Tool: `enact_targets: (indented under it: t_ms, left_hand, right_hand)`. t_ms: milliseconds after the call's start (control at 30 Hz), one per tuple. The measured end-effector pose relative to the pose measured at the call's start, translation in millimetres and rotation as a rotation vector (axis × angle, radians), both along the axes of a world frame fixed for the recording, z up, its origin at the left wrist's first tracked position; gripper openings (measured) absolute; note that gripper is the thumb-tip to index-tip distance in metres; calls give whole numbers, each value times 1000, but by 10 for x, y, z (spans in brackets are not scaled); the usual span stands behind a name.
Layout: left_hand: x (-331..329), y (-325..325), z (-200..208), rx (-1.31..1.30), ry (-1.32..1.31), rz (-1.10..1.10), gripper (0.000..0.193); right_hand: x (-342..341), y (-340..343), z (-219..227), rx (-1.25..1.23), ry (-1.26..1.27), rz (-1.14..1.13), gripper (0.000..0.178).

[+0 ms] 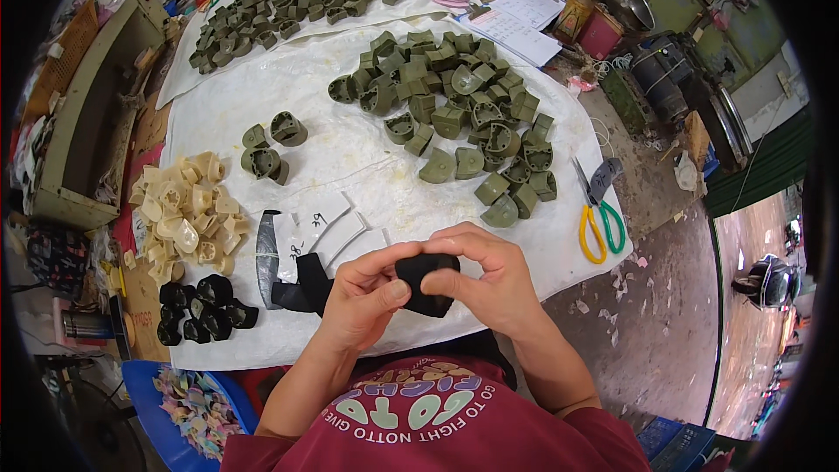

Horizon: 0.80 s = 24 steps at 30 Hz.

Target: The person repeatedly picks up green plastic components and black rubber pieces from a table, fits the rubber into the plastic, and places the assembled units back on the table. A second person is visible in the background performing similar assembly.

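Note:
Both my hands hold one black-covered shoe heel above the near edge of the table. My left hand pinches its left side between thumb and fingers. On the other side, my right hand has its fingers along the top edge and the thumb pressed on the black face. Strips of black material lie just left of my hands. Beside them are white card templates and a dark bundle in clear wrap. Several black-covered heels stand grouped at the table's near left corner.
Olive-green heels form a large pile mid-table, with more at the far end. Cream heels are heaped at left. Scissors with yellow and green handles lie at the right edge. A blue basin of scraps stands lower left.

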State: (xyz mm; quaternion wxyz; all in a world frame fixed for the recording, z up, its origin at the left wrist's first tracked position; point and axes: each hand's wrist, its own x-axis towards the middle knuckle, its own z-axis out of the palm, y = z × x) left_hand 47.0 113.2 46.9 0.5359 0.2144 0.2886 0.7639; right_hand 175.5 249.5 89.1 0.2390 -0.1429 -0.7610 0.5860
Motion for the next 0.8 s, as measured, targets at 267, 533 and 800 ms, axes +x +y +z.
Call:
enact_targets:
  t_ms: [267, 533, 800]
  left_hand:
    - [35, 104, 15, -88, -276, -40, 57]
    - [44, 99, 19, -199, 319, 264, 47]
    - [133, 158, 18, -78, 611, 233, 64]
  right_hand:
    - [-139, -112, -337, -117, 128, -340, 14]
    - [-160, -116, -413, 28, 155, -91, 36]
    - [-363, -261, -353, -619, 111, -160, 41]
